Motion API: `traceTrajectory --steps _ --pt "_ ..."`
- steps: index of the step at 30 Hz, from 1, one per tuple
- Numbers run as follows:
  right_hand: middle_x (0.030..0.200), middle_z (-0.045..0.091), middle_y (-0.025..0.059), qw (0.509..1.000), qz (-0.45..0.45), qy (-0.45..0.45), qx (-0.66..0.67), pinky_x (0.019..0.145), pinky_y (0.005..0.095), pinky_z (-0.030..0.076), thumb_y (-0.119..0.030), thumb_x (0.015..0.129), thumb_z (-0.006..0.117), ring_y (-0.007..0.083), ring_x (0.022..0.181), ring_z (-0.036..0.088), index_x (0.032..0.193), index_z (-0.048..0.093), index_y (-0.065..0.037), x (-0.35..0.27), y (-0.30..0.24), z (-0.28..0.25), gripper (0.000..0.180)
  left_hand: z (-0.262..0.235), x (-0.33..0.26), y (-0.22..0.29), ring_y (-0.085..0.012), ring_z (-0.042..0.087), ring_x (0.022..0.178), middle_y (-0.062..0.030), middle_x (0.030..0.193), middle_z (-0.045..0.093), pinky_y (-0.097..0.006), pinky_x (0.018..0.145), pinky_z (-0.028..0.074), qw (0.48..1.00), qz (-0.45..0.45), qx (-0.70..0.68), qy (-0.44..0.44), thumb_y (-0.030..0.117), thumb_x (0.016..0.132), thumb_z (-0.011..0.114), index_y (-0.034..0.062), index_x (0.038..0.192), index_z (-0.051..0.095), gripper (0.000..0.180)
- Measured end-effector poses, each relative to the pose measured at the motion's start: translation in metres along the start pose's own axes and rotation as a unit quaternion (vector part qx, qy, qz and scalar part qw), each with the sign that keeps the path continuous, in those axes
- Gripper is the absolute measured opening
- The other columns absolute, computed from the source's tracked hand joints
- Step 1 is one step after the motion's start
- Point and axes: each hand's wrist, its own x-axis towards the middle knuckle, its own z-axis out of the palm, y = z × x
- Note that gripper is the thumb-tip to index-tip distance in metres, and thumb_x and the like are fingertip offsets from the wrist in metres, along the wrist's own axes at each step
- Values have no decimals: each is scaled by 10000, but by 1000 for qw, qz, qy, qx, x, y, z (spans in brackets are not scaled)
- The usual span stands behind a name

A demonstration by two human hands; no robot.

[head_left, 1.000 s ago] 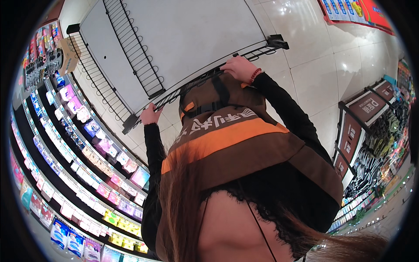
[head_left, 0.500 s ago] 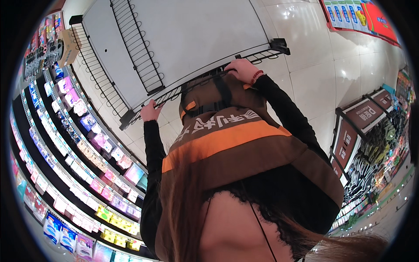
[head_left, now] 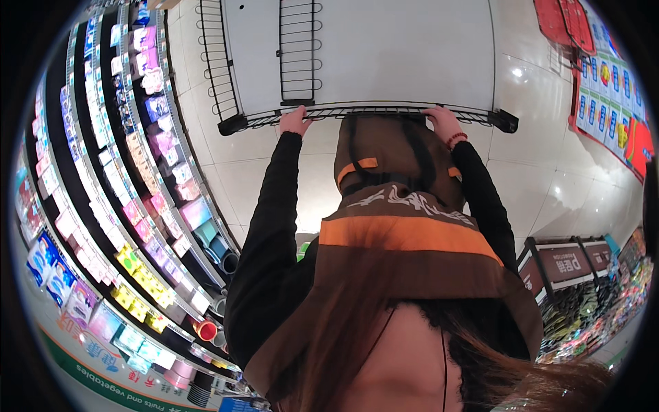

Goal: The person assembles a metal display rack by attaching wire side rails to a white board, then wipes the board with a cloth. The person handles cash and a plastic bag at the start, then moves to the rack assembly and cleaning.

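The left hand (head_left: 295,122) and right hand (head_left: 445,125) seem curled closed around the black wire rail (head_left: 384,112), which runs crosswise ahead, the white panel (head_left: 405,55) beyond.

We hold the black wire rail (head_left: 374,112) at the near edge of a white panel (head_left: 405,51), our left hand (head_left: 295,121) and right hand (head_left: 444,123) apart. Between our black sleeves (head_left: 276,175) lies a brown apron (head_left: 419,273); colourful packages (head_left: 144,280) line our left.

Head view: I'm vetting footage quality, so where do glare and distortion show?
Head view, right side: white glare spots on the floor; head view, left side: shelves bow into curves; head view, upper centre: left hand and right hand look fairly clear.
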Motion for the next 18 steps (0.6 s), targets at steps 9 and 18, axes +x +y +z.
traceTrajectory --steps 9,18 --pt "910 616 57 1000 -13 1 -29 782 407 466 -51 853 616 280 904 587 1090 687 -171 -1 -7 -5 275 2 2 7 -284 615 735 -49 697 646 -394 782 431 999 -36 -2 21 382 749 812 147 866 525 389" --pt "953 600 60 993 -17 -73 -86 797 379 447 -13 869 563 273 922 592 1155 634 -149 2 -9 -15 324 13 5 4 -337 597 710 -64 679 649 -433 708 457 997 -29 -12 69 388 745 806 142 804 545 363"
